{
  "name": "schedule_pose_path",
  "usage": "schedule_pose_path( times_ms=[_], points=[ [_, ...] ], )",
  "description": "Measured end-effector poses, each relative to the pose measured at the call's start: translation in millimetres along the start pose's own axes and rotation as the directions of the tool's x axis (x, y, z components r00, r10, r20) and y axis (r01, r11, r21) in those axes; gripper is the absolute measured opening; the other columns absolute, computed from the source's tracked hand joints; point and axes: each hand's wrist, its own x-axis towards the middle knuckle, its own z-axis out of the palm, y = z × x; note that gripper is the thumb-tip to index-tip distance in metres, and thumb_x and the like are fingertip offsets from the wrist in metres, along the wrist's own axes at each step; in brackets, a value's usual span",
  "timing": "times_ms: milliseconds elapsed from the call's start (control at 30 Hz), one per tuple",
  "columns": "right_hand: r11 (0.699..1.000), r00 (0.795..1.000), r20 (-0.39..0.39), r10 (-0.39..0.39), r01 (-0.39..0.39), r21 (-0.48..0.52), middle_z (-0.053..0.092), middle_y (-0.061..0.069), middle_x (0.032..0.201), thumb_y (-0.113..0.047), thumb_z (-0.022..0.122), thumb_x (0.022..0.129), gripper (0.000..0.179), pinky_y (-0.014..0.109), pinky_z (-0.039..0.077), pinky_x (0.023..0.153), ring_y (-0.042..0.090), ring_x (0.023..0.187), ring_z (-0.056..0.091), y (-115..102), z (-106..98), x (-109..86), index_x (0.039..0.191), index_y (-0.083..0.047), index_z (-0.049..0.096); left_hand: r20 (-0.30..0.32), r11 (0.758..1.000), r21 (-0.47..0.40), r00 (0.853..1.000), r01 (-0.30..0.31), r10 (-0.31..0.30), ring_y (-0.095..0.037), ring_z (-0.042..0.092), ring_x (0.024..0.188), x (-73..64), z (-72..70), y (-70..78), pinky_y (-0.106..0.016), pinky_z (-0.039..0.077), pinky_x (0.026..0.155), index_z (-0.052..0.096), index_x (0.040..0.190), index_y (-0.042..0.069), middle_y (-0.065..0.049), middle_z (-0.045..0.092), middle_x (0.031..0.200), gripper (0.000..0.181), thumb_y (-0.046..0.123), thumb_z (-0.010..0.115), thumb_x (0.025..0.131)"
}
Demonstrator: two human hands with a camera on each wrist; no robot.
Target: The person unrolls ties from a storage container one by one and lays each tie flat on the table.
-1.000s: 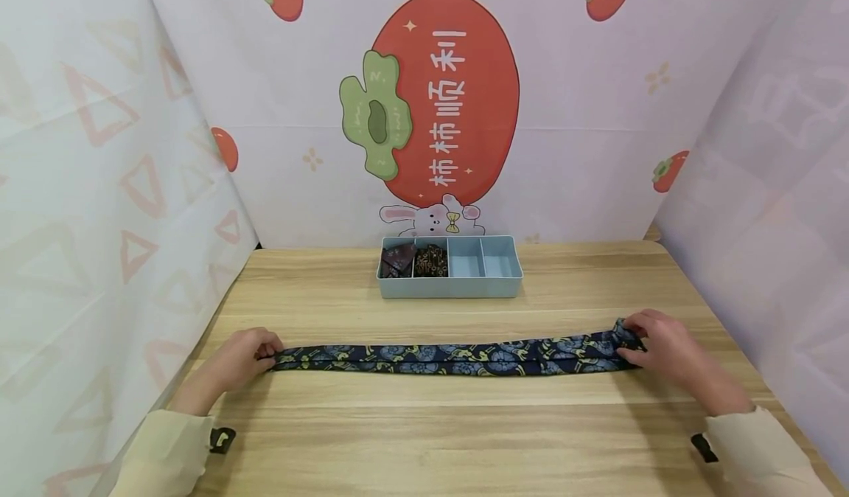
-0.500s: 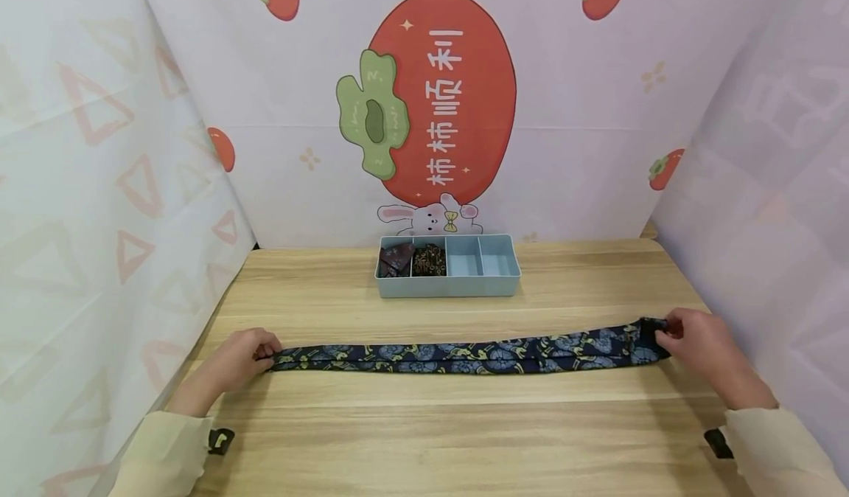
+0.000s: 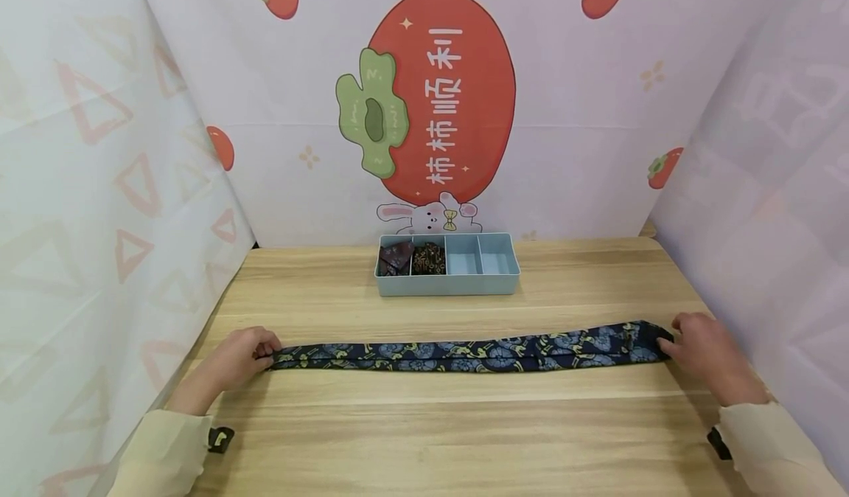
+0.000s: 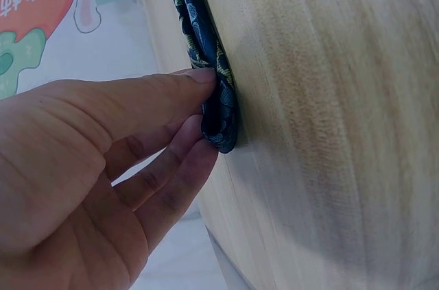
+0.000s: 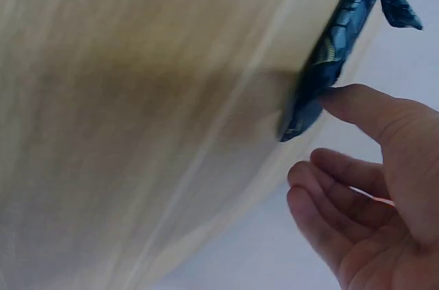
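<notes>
A navy necktie (image 3: 458, 356) with blue and yellow figures lies stretched from left to right across the wooden table. At its narrow left end my left hand (image 3: 239, 360) pinches the fabric; in the left wrist view the thumb is on top of the folded end (image 4: 221, 125) and the fingers are below. My right hand (image 3: 710, 353) is at the wide end. The right wrist view has the thumb touching the tie (image 5: 336, 40), with the other fingers bent loosely away from the cloth.
Behind the necktie stands a light blue box (image 3: 447, 285) with several compartments. Its two left ones hold a dark maroon folded cloth (image 3: 396, 259) and a black-and-gold one (image 3: 429, 259); the two right ones are bare. Printed cloth walls (image 3: 564, 187) enclose the table (image 3: 424, 438).
My right hand has moved outward to the right, unfolding the wide end, and its fingers have since come off the cloth. The left hand has stayed on the narrow end.
</notes>
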Motion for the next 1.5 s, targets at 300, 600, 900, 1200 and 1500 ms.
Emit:
schedule_pose_path(
  times_ms=[300,600,900,1200,1500],
  points=[
    [0.989,0.997,-0.011,-0.081,0.081,0.123,0.072,0.017,0.089,-0.03,0.075,0.098,0.044,0.051,0.058,0.07,0.027,0.078,0.067,-36,0,-0.4,0.108,0.013,0.071,0.002,1.0,-0.003,1.0,-0.011,0.011,-0.012,0.061,0.078,-1.5,1.3,-3.0,-0.029,0.054,0.068,0.075,0.096,0.004,-0.001,0.069,0.088,0.017,-0.007,0.081,0.084],
    [0.986,0.996,0.086,-0.04,0.025,0.163,0.072,0.012,0.089,-0.043,0.057,0.108,0.053,0.05,0.056,0.073,0.024,0.079,0.066,-48,10,0.8,0.103,0.008,0.073,0.008,1.0,-0.006,1.0,0.0,0.0,-0.012,0.062,0.079,1.0,3.4,-3.5,-0.029,0.055,0.069,0.075,0.097,0.005,0.0,0.069,0.088,0.017,-0.006,0.081,0.085],
    [0.99,0.993,0.08,-0.086,0.076,0.121,0.072,0.016,0.091,-0.036,0.07,0.101,0.046,0.056,0.056,0.076,0.031,0.082,0.068,-46,14,3.6,0.102,0.009,0.072,0.006,1.0,-0.006,1.0,0.003,-0.003,-0.012,0.062,0.079,2.0,4.1,-5.3,-0.029,0.054,0.068,0.075,0.097,0.004,0.0,0.069,0.088,0.017,-0.006,0.081,0.084],
    [0.988,0.992,0.004,-0.127,0.126,0.09,0.068,0.021,0.086,-0.024,0.079,0.092,0.034,0.054,0.054,0.069,0.032,0.076,0.064,-48,20,5.9,0.093,0.009,0.069,0.012,1.0,-0.01,1.0,0.015,-0.015,-0.012,0.061,0.079,6.0,2.4,-5.1,-0.029,0.054,0.068,0.075,0.097,0.005,-0.001,0.069,0.088,0.017,-0.006,0.081,0.085],
    [0.991,0.995,0.014,-0.095,0.094,0.098,0.067,0.031,0.095,-0.022,0.076,0.095,0.041,0.05,0.051,0.068,0.036,0.081,0.063,-49,22,17.5,0.104,0.017,0.067,0.017,1.0,0.0,0.999,0.029,-0.029,-0.013,0.062,0.079,17.7,0.3,-7.8,-0.031,0.055,0.069,0.075,0.096,0.005,-0.002,0.07,0.087,0.016,-0.006,0.08,0.086]
  ],
)
